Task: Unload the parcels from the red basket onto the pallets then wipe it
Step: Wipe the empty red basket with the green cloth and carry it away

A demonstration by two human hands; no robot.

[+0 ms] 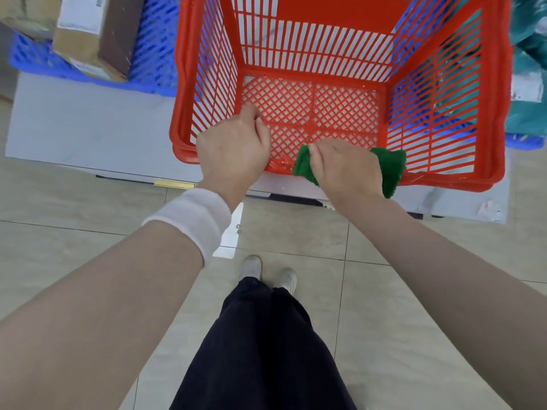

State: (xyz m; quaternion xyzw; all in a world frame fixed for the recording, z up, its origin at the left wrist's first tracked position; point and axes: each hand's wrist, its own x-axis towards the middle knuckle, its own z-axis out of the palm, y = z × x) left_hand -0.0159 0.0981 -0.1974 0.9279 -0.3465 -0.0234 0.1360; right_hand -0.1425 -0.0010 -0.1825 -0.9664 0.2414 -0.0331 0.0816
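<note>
Red slatted plastic basket [340,54], lattice floor, tilted toward the camera with its open mouth facing up and back; interior bare, floor and walls fully visible. Sits over a pale grey platform [74,125], near rim hanging at the platform's front edge.

Left hand [233,149] on near rim, left of centre: fingers curled tight over the rim edge, thumb tip inside against the lattice floor. White wristband [192,223] on left forearm.

Right hand [343,167] on near rim, right of centre: fingers closed around a folded green terry cloth [390,164], cloth pressed on the rim and sticking out both sides of the fist.

Blue plastic grid pallet [154,54] left of basket, carrying brown cardboard parcels [97,34] with white labels. Second blue pallet [521,140] at right edge, partly seen through the slats, with teal plastic-bag parcels [527,54] on it.

Below: beige tiled floor [88,202], dark trousers [266,335], light shoes [251,266].
</note>
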